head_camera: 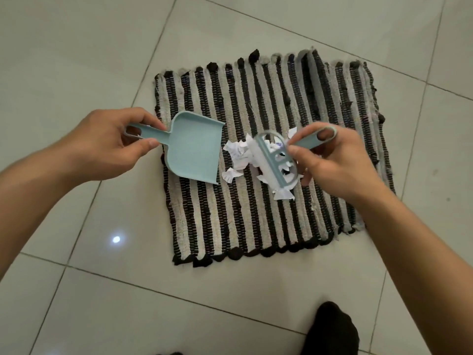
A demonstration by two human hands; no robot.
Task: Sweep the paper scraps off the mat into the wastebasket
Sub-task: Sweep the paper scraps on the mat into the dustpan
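A black-and-cream striped woven mat (268,216) lies on the tiled floor. White paper scraps (238,152) sit in a small heap near its middle. My left hand (107,144) grips the handle of a pale blue dustpan (194,149), whose open mouth faces the scraps and rests on the mat's left part. My right hand (332,162) holds a matching pale blue hand brush (273,160) by its looped handle, with the brush head pressed on the right side of the heap. No wastebasket is in view.
Pale floor tiles (102,290) with dark grout lines surround the mat. A foot in a black sock (330,329) stands at the bottom edge, below the mat's right corner. A small bright light reflection (116,239) shows on the floor at the left.
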